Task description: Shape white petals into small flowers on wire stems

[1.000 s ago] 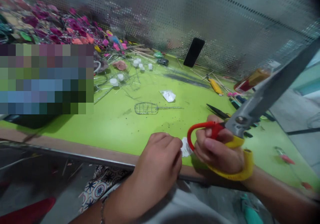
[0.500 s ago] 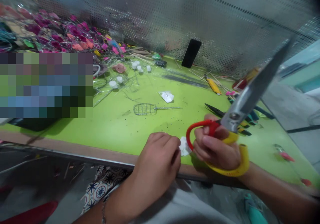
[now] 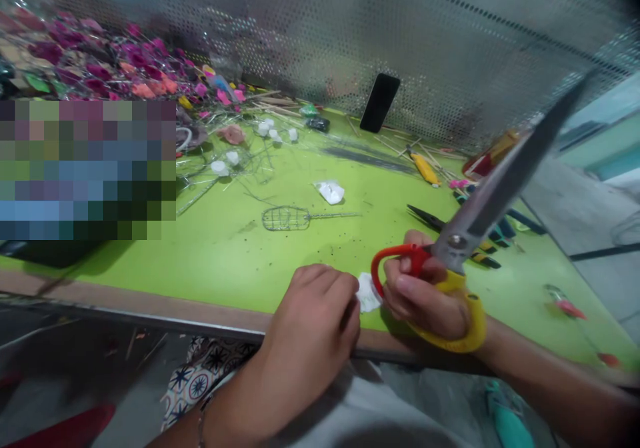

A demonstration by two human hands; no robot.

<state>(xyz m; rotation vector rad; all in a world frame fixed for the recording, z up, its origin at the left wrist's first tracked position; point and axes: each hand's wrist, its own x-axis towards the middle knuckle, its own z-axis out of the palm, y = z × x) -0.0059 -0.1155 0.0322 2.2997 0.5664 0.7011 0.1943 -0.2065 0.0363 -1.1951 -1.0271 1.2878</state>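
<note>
One green table point(image 3: 215, 261); scissors point(image 3: 457, 241), red-and-yellow handles, gripped in right hand point(image 3: 427, 300) by the near edge, blades up; left hand point(image 3: 316, 321) curled, can't tell if holding anything; wire paddle shape point(image 3: 307, 217) beyond; white scrap point(image 3: 369, 296) between hands.

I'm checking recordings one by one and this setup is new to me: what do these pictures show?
No machine here: a person works with two bare hands, seen through one head-worn camera looking forward and down. The right hand grips large steel scissors with a red and a yellow handle, blades raised. The left hand is curled at the near edge of a green tabletop. A crumpled white piece shows between the hands; whether either holds it is unclear. Beyond them lies a racket-shaped silver wire frame. Farther back, a black phone stands tilted before a perforated grey metal panel, and pink and purple pieces are heaped on the left.
</note>
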